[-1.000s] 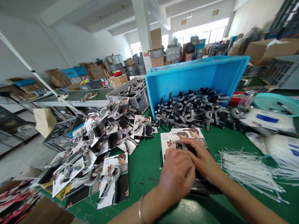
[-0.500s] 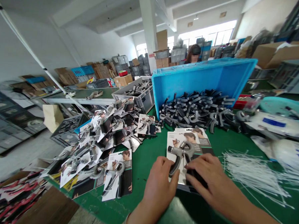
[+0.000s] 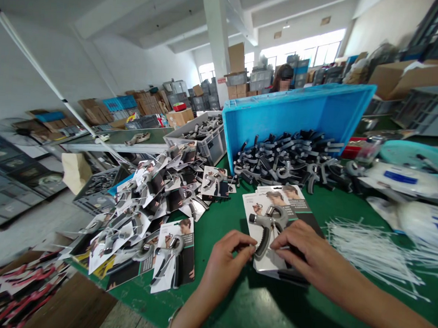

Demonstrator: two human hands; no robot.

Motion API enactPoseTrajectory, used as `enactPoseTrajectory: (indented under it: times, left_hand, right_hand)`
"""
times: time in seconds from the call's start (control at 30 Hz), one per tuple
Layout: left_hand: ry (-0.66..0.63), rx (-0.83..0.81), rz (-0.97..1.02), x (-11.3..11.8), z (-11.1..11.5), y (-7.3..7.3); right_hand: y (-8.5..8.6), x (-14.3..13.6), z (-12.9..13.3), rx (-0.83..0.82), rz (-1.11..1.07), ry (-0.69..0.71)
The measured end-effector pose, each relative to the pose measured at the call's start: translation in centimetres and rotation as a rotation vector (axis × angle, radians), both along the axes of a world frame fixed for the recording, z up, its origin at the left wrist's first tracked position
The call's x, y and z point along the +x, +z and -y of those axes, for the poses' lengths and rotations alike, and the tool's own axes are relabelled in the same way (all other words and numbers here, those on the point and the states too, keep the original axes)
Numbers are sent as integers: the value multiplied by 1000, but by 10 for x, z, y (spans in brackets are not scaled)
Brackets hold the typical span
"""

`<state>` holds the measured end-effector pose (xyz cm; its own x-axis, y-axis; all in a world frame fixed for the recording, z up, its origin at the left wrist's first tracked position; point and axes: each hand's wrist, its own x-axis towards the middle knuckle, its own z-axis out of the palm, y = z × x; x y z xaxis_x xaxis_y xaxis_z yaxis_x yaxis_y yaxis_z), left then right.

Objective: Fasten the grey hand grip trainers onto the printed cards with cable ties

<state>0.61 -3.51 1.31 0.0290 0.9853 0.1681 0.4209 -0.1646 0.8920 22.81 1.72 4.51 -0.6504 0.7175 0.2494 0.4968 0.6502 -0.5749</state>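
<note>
One blue rectangular plastic crate (image 3: 299, 102), right of centre, is tipped with its open side facing the lower frame; a heap of black-and-grey hand grips (image 3: 278, 160), too tangled to count, fills its lower part and spills out. Two grey plastic crates hold similar pieces: one at centre (image 3: 205, 151), one left of centre (image 3: 92, 204). A brown cardboard box (image 3: 68, 303) at lower left contains pink-and-black pieces (image 3: 21, 295). One round turquoise tray (image 3: 399, 153) at right holds a dark object.

Right of bottom centre, one grey-and-black, two-handled hand grip (image 3: 266, 221) lies on a stack of at least two printed cards (image 3: 251, 205). Its curved head points toward the top of the frame, handles toward the bottom; its long axis runs roughly upright in the picture.

The left hand (image 3: 227, 257) has thumb and forefinger nearly together beside the left handle; the right hand (image 3: 304, 247) curls over the right handle. I cannot tell what either set of fingers grasps.
</note>
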Motion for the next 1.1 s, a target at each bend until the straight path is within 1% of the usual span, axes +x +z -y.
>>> enactPoseTrajectory:
  times: [0.07, 0.13, 0.17, 0.27, 0.33, 0.47, 0.67, 0.93, 1.1]
  left_hand:
    - [8, 41, 64, 7, -6, 0]
    - [-4, 91, 76, 15, -12, 2]
    - [-12, 105, 81, 18, -14, 2]
    - [-40, 100, 122, 25, -18, 1]
    - [-48, 94, 148, 27, -18, -1]
    - [-40, 105, 154, 29, -16, -2]
    - [-55, 91, 108, 28, -18, 4]
    - [-80, 90, 83, 27, -18, 6]
    - [-82, 98, 73, 25, -19, 6]
  right_hand:
    - [-2, -1, -4, -20, -58, 29]
    - [-5, -3, -6, -11, -102, 30]
    - [-7, -4, -7, -15, -117, 10]
    - [-10, -2, -7, -66, -128, -112]
    - [-11, 2, -7, -73, -107, -149]
    - [-11, 11, -8, 23, -33, -69]
    - [-11, 16, -10, 123, 60, 12]
    - [-7, 11, -10, 210, 104, 55]
    - [-6, 11, -11, 225, 108, 57]
